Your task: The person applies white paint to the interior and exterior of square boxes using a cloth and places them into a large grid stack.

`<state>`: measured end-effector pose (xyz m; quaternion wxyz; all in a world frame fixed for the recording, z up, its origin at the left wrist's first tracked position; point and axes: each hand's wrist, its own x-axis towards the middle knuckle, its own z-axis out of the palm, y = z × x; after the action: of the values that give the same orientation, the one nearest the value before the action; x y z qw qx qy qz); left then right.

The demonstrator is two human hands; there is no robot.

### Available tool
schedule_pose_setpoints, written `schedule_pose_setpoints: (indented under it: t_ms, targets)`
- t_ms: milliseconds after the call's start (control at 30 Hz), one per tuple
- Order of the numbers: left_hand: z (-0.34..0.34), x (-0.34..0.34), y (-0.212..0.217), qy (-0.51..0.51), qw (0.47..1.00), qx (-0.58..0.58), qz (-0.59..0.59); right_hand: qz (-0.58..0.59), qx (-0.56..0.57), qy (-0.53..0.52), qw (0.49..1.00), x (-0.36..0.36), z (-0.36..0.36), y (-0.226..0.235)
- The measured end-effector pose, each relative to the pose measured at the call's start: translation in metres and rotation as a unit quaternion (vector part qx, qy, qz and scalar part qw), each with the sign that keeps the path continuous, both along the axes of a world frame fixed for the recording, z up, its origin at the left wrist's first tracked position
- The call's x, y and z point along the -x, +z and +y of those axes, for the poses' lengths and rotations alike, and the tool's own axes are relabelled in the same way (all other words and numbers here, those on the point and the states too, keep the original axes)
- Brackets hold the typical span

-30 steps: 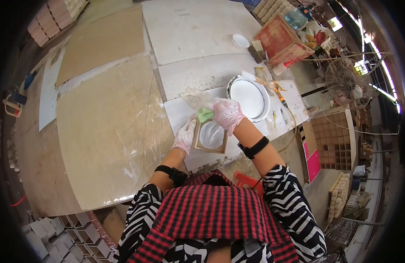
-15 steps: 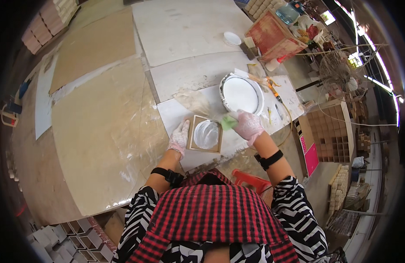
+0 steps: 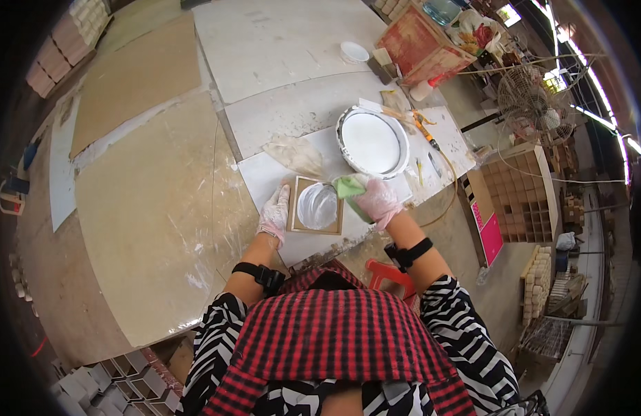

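A small square wooden box (image 3: 339, 223) lies on the pale board in front of me, with a round patch of wet white paint (image 3: 317, 206) smeared inside it. My left hand (image 3: 273, 210), in a thin whitish glove, holds the box's left side, fingers stretched along the edge. Just off the right side, my gloved right hand (image 3: 380, 201) is closed on a green cloth (image 3: 349, 186), part of which hangs below the fingers. Behind that hand stands a round tub (image 3: 373, 143) of white paint, its rim crusted. How the box's base sits is hidden.
A brush (image 3: 383, 109) lies across the tub's far rim, beside an orange-handled tool (image 3: 424, 125) with a hose. A crumpled pale cloth (image 3: 296, 154) lies behind the box. Farther off are a white bowl (image 3: 354, 53), a reddish crate (image 3: 421, 48) and a fan (image 3: 532, 100).
The whole view has shifted slightly. More of the green cloth shows from my right hand, which stays close to the box's right side. My left hand keeps its place at the left side.
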<state>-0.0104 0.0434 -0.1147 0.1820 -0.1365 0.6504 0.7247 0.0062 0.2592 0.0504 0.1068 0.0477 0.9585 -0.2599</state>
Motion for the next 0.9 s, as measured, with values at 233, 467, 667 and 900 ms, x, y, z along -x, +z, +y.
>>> schedule_pose_setpoints:
  t_ms: [233,467,667,900]
  targets:
    - [-0.003,0.001,0.001,-0.007,0.999,-0.034,-0.012,-0.085,-0.076,0.055,0.992,-0.078,-0.006,-0.001]
    - [-0.002,0.006,-0.007,-0.011,0.998,-0.034,0.056,-0.047,-0.046,-0.041,0.997,-0.032,-0.022,0.027]
    - [-0.005,-0.003,0.045,-0.033,0.999,-0.003,-0.021,-0.045,-0.024,0.003,0.999,-0.106,-0.031,-0.003]
    - [-0.003,0.01,-0.017,-0.032,0.999,-0.031,-0.028,0.072,-0.063,0.222,0.97,-0.071,-0.083,0.011]
